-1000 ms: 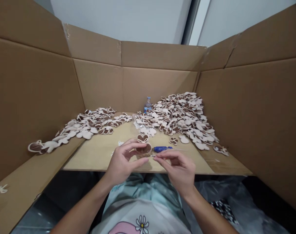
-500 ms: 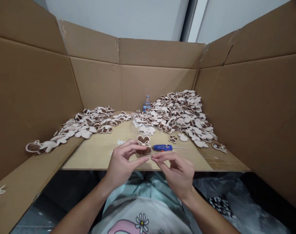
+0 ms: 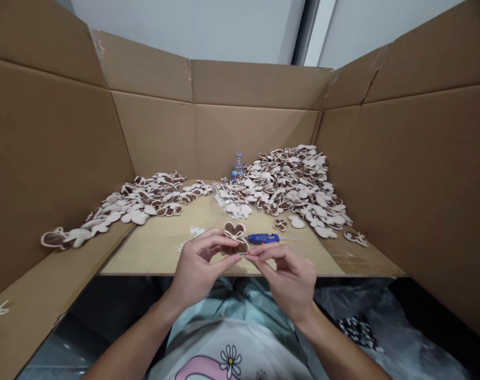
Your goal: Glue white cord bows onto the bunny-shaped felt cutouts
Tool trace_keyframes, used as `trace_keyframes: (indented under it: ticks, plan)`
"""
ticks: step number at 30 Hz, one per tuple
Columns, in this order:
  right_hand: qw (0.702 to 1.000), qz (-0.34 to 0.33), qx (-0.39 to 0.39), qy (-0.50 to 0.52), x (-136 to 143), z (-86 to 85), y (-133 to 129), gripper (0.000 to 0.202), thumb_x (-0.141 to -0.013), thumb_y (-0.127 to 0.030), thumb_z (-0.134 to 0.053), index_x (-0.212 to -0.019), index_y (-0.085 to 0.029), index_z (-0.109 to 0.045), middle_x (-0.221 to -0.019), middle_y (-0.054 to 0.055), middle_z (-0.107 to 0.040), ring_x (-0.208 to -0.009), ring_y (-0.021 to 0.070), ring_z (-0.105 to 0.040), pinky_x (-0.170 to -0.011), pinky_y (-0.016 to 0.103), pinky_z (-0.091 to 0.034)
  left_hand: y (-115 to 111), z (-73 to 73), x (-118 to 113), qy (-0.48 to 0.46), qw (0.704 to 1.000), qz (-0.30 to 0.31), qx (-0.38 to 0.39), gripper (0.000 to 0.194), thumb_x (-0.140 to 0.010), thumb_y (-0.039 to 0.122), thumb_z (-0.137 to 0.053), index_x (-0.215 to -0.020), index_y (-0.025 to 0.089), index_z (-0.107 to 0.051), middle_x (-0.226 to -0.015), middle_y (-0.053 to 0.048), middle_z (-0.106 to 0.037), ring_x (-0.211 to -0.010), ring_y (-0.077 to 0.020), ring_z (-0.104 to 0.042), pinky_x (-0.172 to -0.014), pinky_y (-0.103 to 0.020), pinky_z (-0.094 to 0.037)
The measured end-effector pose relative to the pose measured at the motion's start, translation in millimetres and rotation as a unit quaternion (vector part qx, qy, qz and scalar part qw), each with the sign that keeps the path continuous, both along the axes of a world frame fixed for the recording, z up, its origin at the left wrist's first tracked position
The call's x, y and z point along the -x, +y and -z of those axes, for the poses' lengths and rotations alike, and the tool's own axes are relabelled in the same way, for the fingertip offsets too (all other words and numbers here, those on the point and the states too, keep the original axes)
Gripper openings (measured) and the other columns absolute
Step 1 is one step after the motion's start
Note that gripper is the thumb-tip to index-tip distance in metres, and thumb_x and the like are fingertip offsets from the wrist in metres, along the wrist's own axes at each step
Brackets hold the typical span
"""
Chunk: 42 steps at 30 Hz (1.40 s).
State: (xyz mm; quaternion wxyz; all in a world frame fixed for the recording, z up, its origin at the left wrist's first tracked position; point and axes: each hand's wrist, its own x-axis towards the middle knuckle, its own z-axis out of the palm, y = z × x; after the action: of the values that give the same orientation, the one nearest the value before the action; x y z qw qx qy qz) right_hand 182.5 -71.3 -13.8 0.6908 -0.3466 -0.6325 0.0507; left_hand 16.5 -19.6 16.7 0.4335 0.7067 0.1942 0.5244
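My left hand [image 3: 200, 264] pinches a brown felt piece [image 3: 235, 231] with a cream edge and a cream bow, held upright above the board's front part. Close beside it, my right hand [image 3: 285, 274] is closed, thumb and forefinger pressed together at the piece's lower edge on something small and thin that I cannot make out. Just behind my right hand lies a blue glue gun [image 3: 264, 238] with a pale stick out of its right end. Small white bows [image 3: 197, 230] lie behind my left hand, partly hidden by it.
A large heap of brown and white felt pieces [image 3: 299, 179] rises at the back right, beside a water bottle [image 3: 238, 168]. Another heap [image 3: 139, 203] runs along the left. Cardboard walls [image 3: 256, 87] surround the wooden board [image 3: 145, 253]. Clear plastic [image 3: 406, 332] lies low at the right.
The felt piece has tilted slightly, showing more of its brown face and its lower part. Both hands stay almost in place.
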Motion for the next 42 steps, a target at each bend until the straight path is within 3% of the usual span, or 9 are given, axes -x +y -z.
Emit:
trace_keyframes:
  ticks: [6, 13, 15, 18, 22, 25, 29, 33, 42]
  plan:
    - [0.996, -0.030, 0.042, 0.070, 3, -7.2, -1, 0.018, -0.072, -0.010, -0.078, -0.074, -0.020, -0.063, -0.071, -0.001, -0.068, -0.068, 0.0126, -0.067, -0.063, 0.024, -0.057, -3, -0.9, 1, 0.000, 0.999, 0.013, 0.031, 0.014, -0.073, 0.011, -0.077, -0.083, 0.019, -0.076, -0.086, -0.004, -0.071, -0.085, -0.0158, -0.065, -0.075, -0.027, -0.053]
    - [0.951, -0.126, 0.234, 0.160, -4, -16.0, 3, 0.034, -0.060, -0.029, -0.088, -0.072, -0.019, -0.058, -0.061, -0.003, -0.066, -0.052, 0.0123, -0.064, -0.046, 0.021, -0.053, 0, -0.4, 4, 0.029, 0.990, 0.048, 0.131, 0.010, -0.073, 0.018, -0.078, -0.083, 0.021, -0.075, -0.085, -0.002, -0.074, -0.077, -0.0141, -0.067, -0.070, -0.025, -0.054]
    - [0.937, -0.157, 0.266, 0.162, -9, -17.3, 7, 0.032, -0.064, -0.034, -0.085, -0.074, -0.018, -0.058, -0.060, -0.002, -0.067, -0.052, 0.0134, -0.066, -0.048, 0.022, -0.053, 4, -0.5, 5, 0.050, 0.988, 0.036, 0.139, 0.009, -0.074, 0.020, -0.077, -0.082, 0.021, -0.076, -0.084, -0.003, -0.075, -0.075, -0.0142, -0.067, -0.069, -0.025, -0.053]
    - [0.937, -0.165, 0.257, 0.169, -19, -17.0, 14, 0.026, -0.079, -0.040, -0.073, -0.076, -0.017, -0.061, -0.061, 0.001, -0.069, -0.053, 0.0133, -0.068, -0.049, 0.020, -0.052, 9, -1.8, 6, 0.070, 0.985, 0.028, 0.153, 0.007, -0.076, 0.023, -0.074, -0.083, 0.020, -0.076, -0.084, -0.004, -0.076, -0.075, -0.0152, -0.067, -0.070, -0.027, -0.053]
    - [0.952, -0.142, 0.233, 0.140, -27, -12.3, 20, 0.026, -0.086, -0.042, -0.065, -0.093, -0.017, -0.064, -0.068, 0.001, -0.071, -0.056, 0.0128, -0.068, -0.048, 0.020, -0.049, 11, -2.2, 3, 0.072, 0.982, 0.034, 0.173, 0.015, -0.068, 0.022, -0.080, -0.081, 0.018, -0.073, -0.081, -0.003, -0.074, -0.073, -0.0149, -0.065, -0.070, -0.027, -0.051]
    - [0.958, -0.153, 0.237, 0.049, -27, -9.1, 20, 0.025, -0.090, -0.038, -0.060, -0.106, -0.019, -0.064, -0.082, 0.004, -0.073, -0.065, 0.0130, -0.070, -0.054, 0.022, -0.052, 11, 0.9, 0, 0.061, 0.980, 0.020, 0.188, 0.029, -0.053, 0.016, -0.088, -0.070, 0.016, -0.064, -0.071, 0.001, -0.069, -0.064, -0.0118, -0.060, -0.062, -0.023, -0.046]
    - [0.947, -0.190, 0.245, -0.081, -24, -8.8, 15, 0.026, -0.093, -0.033, -0.057, -0.115, -0.021, -0.064, -0.092, 0.005, -0.073, -0.075, 0.0136, -0.069, -0.068, 0.027, -0.056, 11, 7.8, -2, 0.064, 0.977, 0.047, 0.196, 0.030, -0.054, 0.015, -0.086, -0.065, 0.016, -0.058, -0.066, 0.004, -0.064, -0.060, -0.0106, -0.057, -0.059, -0.023, -0.044]
    - [0.944, -0.181, 0.254, -0.111, -25, -8.3, 14, 0.020, -0.092, -0.032, -0.058, -0.107, -0.021, -0.065, -0.083, 0.002, -0.070, -0.074, 0.0136, -0.067, -0.070, 0.027, -0.055, 12, 14.0, -2, 0.082, 0.976, 0.066, 0.192, 0.023, -0.054, 0.014, -0.085, -0.063, 0.016, -0.063, -0.065, 0.002, -0.065, -0.061, -0.0119, -0.059, -0.060, -0.024, -0.045]
    - [0.931, -0.192, 0.302, -0.072, -24, -2.9, 20, 0.019, -0.084, -0.037, -0.067, -0.085, -0.019, -0.064, -0.074, -0.001, -0.064, -0.065, 0.0118, -0.059, -0.059, 0.023, -0.047, 15, 16.7, 2, 0.167, 0.965, 0.084, 0.183, 0.006, -0.067, 0.016, -0.073, -0.071, 0.020, -0.077, -0.069, -0.003, -0.075, -0.063, -0.0162, -0.066, -0.066, -0.029, -0.049]
